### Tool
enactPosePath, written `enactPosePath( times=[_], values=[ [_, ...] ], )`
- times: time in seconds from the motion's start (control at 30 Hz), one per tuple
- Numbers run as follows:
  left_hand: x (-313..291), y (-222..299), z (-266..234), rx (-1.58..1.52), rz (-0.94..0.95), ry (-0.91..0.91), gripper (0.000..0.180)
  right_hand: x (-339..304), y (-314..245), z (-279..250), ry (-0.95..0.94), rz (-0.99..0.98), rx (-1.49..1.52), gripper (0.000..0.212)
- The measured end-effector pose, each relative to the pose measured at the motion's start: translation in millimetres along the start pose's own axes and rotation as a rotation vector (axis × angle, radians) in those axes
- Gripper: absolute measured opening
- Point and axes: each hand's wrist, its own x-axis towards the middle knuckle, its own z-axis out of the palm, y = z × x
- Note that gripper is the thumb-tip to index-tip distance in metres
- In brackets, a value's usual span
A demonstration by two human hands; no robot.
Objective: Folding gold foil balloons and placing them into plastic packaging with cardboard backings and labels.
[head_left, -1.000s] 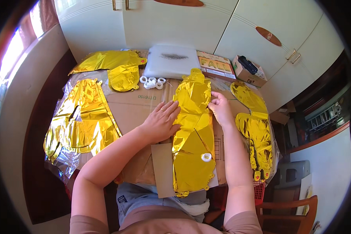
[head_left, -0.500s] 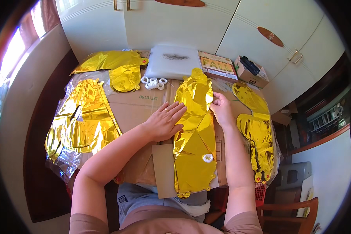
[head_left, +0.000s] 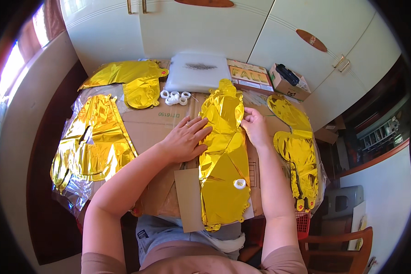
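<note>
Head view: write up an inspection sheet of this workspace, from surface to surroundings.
Surface: brown cardboard, with clear plastic at left.
Work pieces: creased gold foil piece; white roll on it.
Clutter: more gold foil left and right, white rolls, wrapped pack, boxes.
Hands: left hand flat at the piece's left edge; right hand at its right edge, pinch unclear.
Cables: nothing seen.
Surroundings: pale cabinets, wooden chair.

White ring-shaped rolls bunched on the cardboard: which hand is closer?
Left. The left hand is on the near side of the white ring-shaped rolls; the right hand is farther, to their right, past the shiny gold foil piece.
</note>
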Motion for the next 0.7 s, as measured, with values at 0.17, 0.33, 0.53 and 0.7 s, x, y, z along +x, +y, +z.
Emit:
enactPosePath(
  times=[0.17,0.33,0.53,0.7],
  values=[
    [-1.9,-1.4,1.7,0.015,0.013,0.016,0.057,-2.4,0.0,0.4,0.026,0.011,-0.039,0.036],
    [-1.5,-2.9,3.0,0.014,0.026,0.019,0.057,-5.3,-7.9,0.7,0.062,-0.025,-0.034,0.039],
    [-0.7,-4.2,3.8,0.021,0.027,0.007,0.058,-12.0,-18.6,5.2,0.035,-0.019,-0.153,0.044],
    [-0.6,-9.0,2.0,0.004,0.066,0.012,0.069,-7.1,-8.5,4.7,0.044,-0.046,-0.152,0.043]
  ],
)
